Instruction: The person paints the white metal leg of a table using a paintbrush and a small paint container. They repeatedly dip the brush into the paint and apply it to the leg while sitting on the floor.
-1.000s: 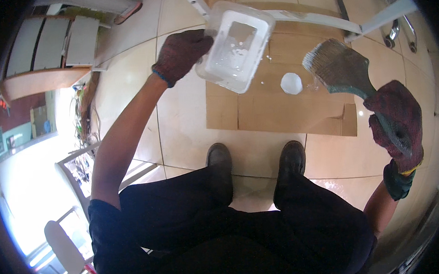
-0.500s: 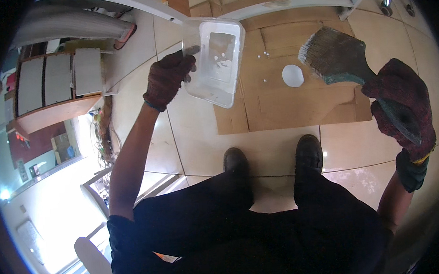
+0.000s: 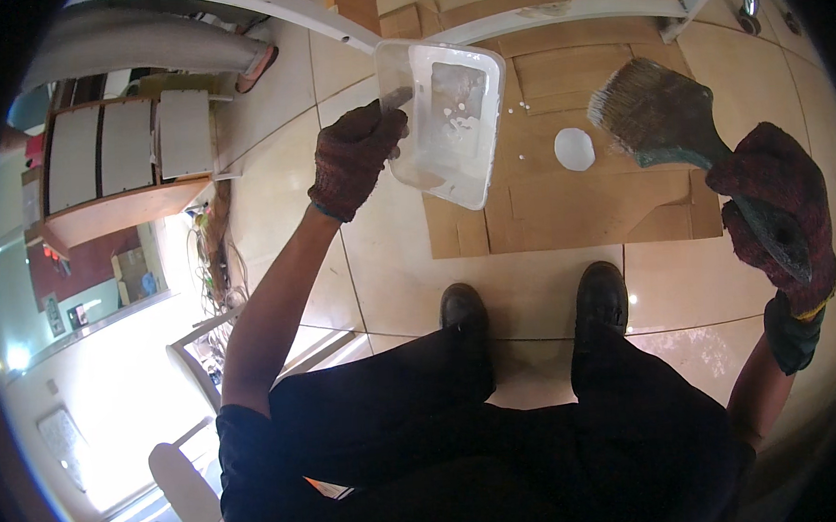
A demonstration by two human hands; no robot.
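Observation:
A dark knit glove covers my left hand (image 3: pixel 358 159), closed on the left side of a clear plastic tub (image 3: pixel 445 171). White paint coats parts of the tub's inside, and its mouth faces up toward me at a tilt. My right hand (image 3: pixel 778 213), gloved as well, wraps round the dark handle of a wide paintbrush (image 3: pixel 659 115). The brush's bristles point to the upper left, with whitish paint at their tips. Between tub and brush, a round white patch (image 3: pixel 574 149), apparently paint, shows on a flattened cardboard sheet (image 3: pixel 565 213), with small white drops beside it.
A white metal frame bar (image 3: pixel 584 9) crosses the top of the view. At the left stand a cabinet with pale panels (image 3: pixel 129 148) and a tangle of cables (image 3: pixel 215 260). Another person's leg in grey trousers (image 3: pixel 147 44) is at the upper left. My shoes (image 3: pixel 599 295) rest on the tiles.
The view has shifted slightly, so most things sit a little farther right. My left hand and the tub have moved a bit right toward the brush. Both grips are unchanged.

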